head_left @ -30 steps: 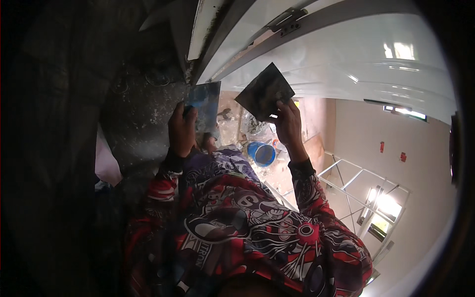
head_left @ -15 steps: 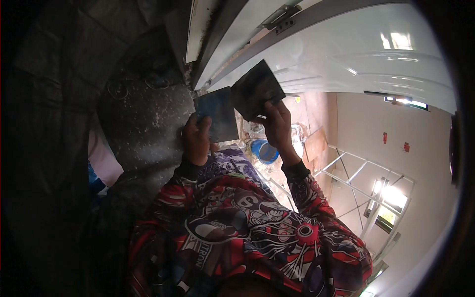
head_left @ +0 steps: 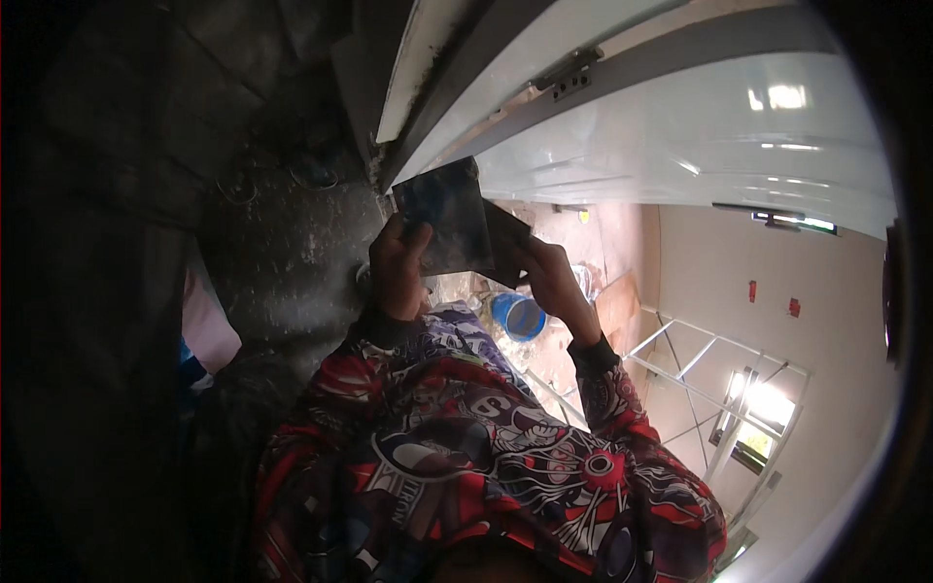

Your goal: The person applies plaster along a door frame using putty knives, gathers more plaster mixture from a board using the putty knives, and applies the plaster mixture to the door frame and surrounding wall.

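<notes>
The left hand (head_left: 394, 274) has its fingers closed around the lower left edge of a dark, flat panel, the left panel (head_left: 442, 222), with the thumb lying on the face turned toward the wearer; the fingertips behind are hidden. From those fingers the left panel spreads up and to the right, and its longer side looks to run roughly up and down the view, leaning a little, though the tilt may distort that. The right hand (head_left: 557, 284) has its fingers pinched on the right edge of a second dark panel, the right panel (head_left: 509, 251), which extends from them up and to the left. The relation that counts is the overlap between the two: the left panel's right edge lies in front of the right panel and covers part of it, so the right panel's long axis cannot be told, nor whether the faces touch. The right fingers are the nearer ones to that overlap; the left fingers sit across the full breadth of their panel from it. Below and left of the right fingers stands a blue bucket (head_left: 501, 311), and a glossy white door (head_left: 700, 146) spreads above and to their right.
</notes>
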Demonstrator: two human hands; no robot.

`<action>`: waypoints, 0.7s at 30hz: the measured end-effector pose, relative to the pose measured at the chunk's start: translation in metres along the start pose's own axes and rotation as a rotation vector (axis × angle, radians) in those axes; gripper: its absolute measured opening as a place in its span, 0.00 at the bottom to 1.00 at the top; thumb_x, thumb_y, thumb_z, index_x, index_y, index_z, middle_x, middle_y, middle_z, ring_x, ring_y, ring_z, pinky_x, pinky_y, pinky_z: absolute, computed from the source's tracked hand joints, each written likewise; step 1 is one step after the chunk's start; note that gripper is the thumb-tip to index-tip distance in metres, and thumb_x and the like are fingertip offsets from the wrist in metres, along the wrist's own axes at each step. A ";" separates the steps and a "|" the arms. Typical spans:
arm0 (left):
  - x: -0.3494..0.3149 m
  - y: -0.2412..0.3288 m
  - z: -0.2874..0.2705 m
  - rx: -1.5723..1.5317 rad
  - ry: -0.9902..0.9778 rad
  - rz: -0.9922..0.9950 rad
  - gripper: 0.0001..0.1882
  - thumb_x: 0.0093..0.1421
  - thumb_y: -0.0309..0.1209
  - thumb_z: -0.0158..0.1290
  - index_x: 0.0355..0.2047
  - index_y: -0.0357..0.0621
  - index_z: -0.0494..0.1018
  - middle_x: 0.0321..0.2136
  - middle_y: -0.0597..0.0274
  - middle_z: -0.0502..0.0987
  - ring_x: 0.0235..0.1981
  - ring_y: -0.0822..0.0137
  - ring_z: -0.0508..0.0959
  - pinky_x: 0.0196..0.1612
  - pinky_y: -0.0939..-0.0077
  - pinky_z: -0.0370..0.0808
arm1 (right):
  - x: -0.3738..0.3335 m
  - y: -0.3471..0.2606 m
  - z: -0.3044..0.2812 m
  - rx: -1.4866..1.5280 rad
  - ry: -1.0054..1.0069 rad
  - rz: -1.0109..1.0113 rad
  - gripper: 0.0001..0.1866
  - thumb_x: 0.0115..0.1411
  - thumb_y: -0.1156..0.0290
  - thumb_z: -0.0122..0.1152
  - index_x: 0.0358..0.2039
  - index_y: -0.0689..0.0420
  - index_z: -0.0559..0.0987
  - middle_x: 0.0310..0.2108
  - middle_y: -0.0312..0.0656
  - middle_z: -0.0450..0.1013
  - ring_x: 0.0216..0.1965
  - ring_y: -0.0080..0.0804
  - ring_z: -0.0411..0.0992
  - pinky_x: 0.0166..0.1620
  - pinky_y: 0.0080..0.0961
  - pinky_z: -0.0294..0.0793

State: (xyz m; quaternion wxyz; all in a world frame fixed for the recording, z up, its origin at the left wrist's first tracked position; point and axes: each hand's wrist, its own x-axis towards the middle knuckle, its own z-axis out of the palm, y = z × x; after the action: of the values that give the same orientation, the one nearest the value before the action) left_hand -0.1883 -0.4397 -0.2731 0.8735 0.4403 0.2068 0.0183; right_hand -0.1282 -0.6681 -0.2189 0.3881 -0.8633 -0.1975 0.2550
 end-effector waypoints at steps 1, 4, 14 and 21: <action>0.004 0.009 0.008 -0.025 0.024 0.081 0.11 0.64 0.27 0.52 0.46 0.36 0.73 0.38 0.65 0.78 0.39 0.74 0.75 0.44 0.76 0.71 | -0.004 0.006 -0.004 0.128 0.069 0.133 0.13 0.66 0.70 0.50 0.43 0.68 0.73 0.28 0.49 0.75 0.29 0.31 0.75 0.32 0.31 0.75; 0.017 0.042 0.011 -0.013 0.005 0.245 0.10 0.63 0.23 0.53 0.44 0.35 0.74 0.38 0.60 0.79 0.40 0.71 0.77 0.45 0.76 0.72 | -0.009 0.015 -0.014 0.319 0.195 0.239 0.15 0.67 0.68 0.50 0.43 0.69 0.74 0.29 0.41 0.75 0.31 0.24 0.75 0.30 0.25 0.78; 0.074 0.082 0.042 0.793 0.276 1.339 0.15 0.63 0.19 0.50 0.50 0.34 0.74 0.46 0.46 0.78 0.43 0.50 0.78 0.48 0.61 0.73 | -0.013 0.029 -0.018 0.398 0.246 0.368 0.15 0.67 0.68 0.49 0.44 0.69 0.75 0.34 0.44 0.77 0.35 0.28 0.77 0.31 0.26 0.83; 0.090 0.058 0.052 0.778 0.335 1.329 0.19 0.61 0.17 0.52 0.53 0.37 0.73 0.49 0.49 0.78 0.49 0.51 0.77 0.54 0.61 0.71 | -0.018 0.037 -0.024 0.396 0.244 0.356 0.15 0.67 0.68 0.50 0.47 0.67 0.75 0.35 0.43 0.77 0.35 0.28 0.78 0.30 0.25 0.82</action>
State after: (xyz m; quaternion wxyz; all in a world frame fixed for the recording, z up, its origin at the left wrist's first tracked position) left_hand -0.0777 -0.4248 -0.2317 0.4197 0.7372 0.0207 0.5291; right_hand -0.1227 -0.7145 -0.2283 0.5190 -0.8163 0.0587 0.2468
